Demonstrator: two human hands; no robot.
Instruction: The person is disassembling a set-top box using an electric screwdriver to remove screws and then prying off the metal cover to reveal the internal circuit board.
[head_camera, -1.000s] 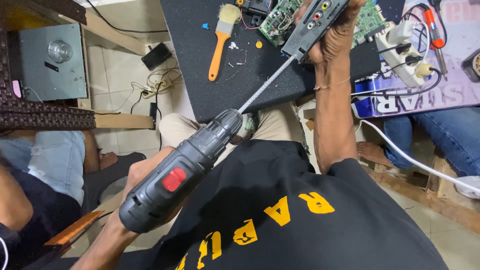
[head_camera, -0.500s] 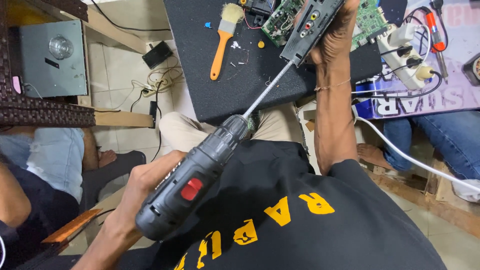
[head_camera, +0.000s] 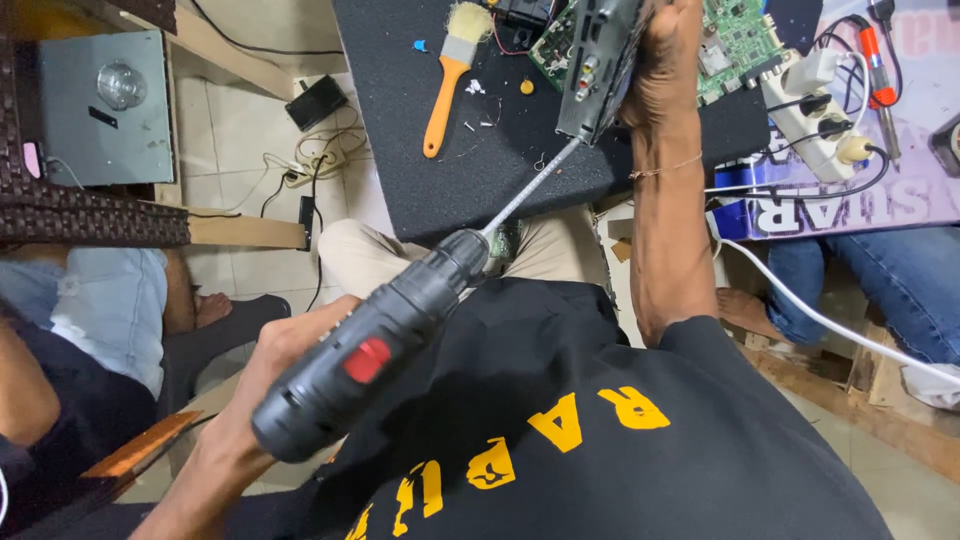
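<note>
My left hand grips a dark grey cordless drill with a red switch, held low over my lap. Its long metal bit slants up to the right and its tip meets the lower end of a grey electronic box with round sockets. My right hand holds that box upright on its edge over a black foam mat. A thin bracelet circles my right wrist.
An orange-handled brush and small loose bits lie on the mat. A green circuit board, a white power strip and a red-handled soldering iron sit at the right. Other people's legs show at the left and right edges.
The drill has shifted slightly right and up along its line, with the bit staying against the box. My right hand keeps the box in the same place.
</note>
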